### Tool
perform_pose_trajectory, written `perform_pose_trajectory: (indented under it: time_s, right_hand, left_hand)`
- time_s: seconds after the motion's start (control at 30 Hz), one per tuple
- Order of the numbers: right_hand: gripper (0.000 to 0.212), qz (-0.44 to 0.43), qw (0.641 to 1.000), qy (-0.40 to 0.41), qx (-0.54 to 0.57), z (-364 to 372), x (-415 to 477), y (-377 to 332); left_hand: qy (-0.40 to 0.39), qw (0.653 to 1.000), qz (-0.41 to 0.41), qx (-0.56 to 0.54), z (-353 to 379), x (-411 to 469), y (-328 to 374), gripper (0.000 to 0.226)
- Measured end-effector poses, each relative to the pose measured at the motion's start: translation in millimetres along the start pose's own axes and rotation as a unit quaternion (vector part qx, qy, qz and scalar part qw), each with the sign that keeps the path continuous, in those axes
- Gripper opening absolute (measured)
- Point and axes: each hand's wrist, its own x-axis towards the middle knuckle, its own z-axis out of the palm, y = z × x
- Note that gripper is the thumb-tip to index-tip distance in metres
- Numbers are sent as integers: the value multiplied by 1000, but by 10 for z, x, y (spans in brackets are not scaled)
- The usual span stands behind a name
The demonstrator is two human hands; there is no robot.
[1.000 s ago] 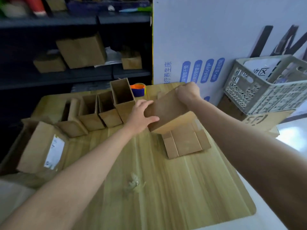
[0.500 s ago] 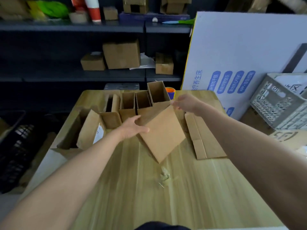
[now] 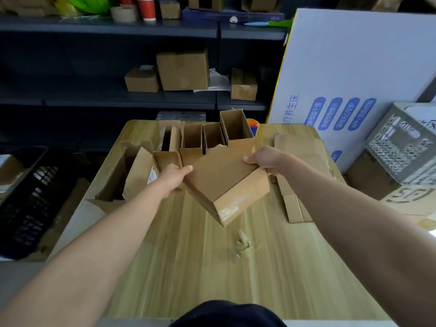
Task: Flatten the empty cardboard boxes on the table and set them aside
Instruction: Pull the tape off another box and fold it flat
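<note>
- Cardboard box [image 3: 226,185], likely light yet stiff, hangs tilted over the wooden table [image 3: 188,267], seemingly clear of it.
- Left hand [image 3: 174,179] grips its left edge; right hand [image 3: 264,160] clasps the right rim.
- Opposite corners suit pressing; the glossy tape looks slippery.

matt brown cardboard box [image 3: 226,185] with glossy clear tape, on a smooth pale wood-grain table [image 3: 188,267]
</note>
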Motion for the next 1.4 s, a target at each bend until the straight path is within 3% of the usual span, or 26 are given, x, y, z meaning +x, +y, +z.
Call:
perform_pose_trajectory:
  time_s: [0.1, 0.2, 0.3, 0.37, 0.57, 0.63, 0.7, 0.77, 0.87, 0.93, 1.03, 1.1, 1.27, 1.4]
  right_hand:
    - [26, 39, 999, 30, -3, 144, 40, -121]
    - [32, 84, 996, 23, -8, 283, 106, -204]
    - [33, 99, 994, 18, -31, 409, 171, -260]
    - [35, 98, 994, 12, -50, 499, 199, -269]
    - [20, 122, 992, -26, -28, 680, 319, -152]
    - [30, 114, 993, -27, -2, 670, 374, -102]
    - [16, 145, 989, -33, 17, 655, 388, -74]
    - [17, 157, 986, -20, 50, 637, 411, -71]
    - [36, 85, 996, -10, 14, 634, 415, -119]
    - [67, -21, 985, 1, -169, 643, 396, -145]
    - [100, -197, 897, -29, -394, 710, 380, -159]
    - [109, -242, 843, -61, -476, 779, 396, -105]
    - [112, -277, 824, -42, -492, 817, 536, -41]
    - [115, -263, 826, -43, -496, 849, 580, -135]
  left_hand:
    - [81, 983, 123, 106, 30, -64, 97, 51]
    - [6, 968, 228, 108, 12, -245, 217, 34]
    - [-126, 951, 220, 175, 20, -419, 232, 64]
    - [-152, 945, 201, 209, 24, -445, 159, 69]
    - [-127, 959, 178, 182, 0, -410, -15, 49]
    - [-95, 961, 185, 184, 20, -388, -48, 45]
    - [-58, 960, 198, 190, 50, -363, -82, 40]
    - [-33, 961, 208, 182, 77, -315, -95, 36]
    - [2, 963, 208, 173, 97, -210, -75, 36]
    - [24, 963, 206, 174, 97, -127, -57, 35]
    - [40, 965, 197, 166, 89, -16, -58, 32]
    - [68, 963, 194, 175, 80, 19, -58, 31]
    - [154, 919, 233, 278, 64, 6, -130, 23]
    - [142, 933, 210, 256, 49, -40, -174, 25]
